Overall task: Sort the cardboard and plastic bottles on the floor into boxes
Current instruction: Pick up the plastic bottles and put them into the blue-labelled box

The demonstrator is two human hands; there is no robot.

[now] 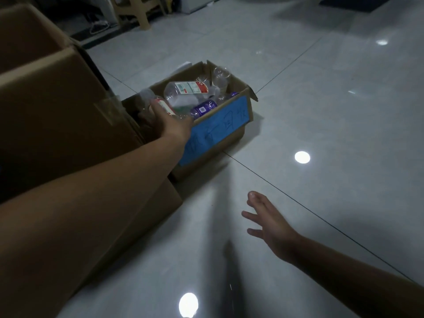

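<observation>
Only illegible handwriting on box's blue label (218, 127)

A glossy floor (321, 115) of large pale grey tiles fills the centre and right of the frame; thin dark grout lines (286, 193) cross it diagonally. Three bright round reflections of ceiling lights lie on the tiles: one (302, 157) right of centre, one (188, 305) at the bottom edge, and a smaller, fainter one (382, 42) at the upper right. At the top, left of centre, the legs of a beige plastic stool (140, 13) stand on the floor. Just left of it, in shadow, a white cable (99, 27) lies coiled. A dark mat (353, 3) sits at the top right edge, partly cut off.
</observation>
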